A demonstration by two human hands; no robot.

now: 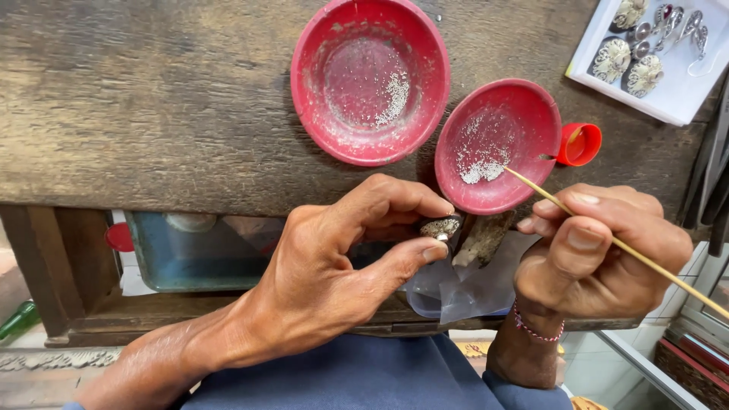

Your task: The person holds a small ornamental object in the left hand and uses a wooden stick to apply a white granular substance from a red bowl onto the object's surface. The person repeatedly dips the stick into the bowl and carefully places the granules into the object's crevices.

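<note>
A worn, dark wooden desk [152,99] fills the view in soft daylight. Beneath its edge sits an open wooden compartment [68,273]; pale tiled floor [687,300] shows at lower right.

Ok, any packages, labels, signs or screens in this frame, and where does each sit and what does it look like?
white card: top right corner on the wooden bench, flat rectangle with silver jewellery pieces on it.
clear plastic bag: at the bench edge between the hands, crumpled, see-through.
No labels, signs or screens show.

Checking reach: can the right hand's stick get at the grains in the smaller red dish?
Probably yes: the right hand already has the stick tip over the grains in the smaller dish; nothing blocks it.
</note>
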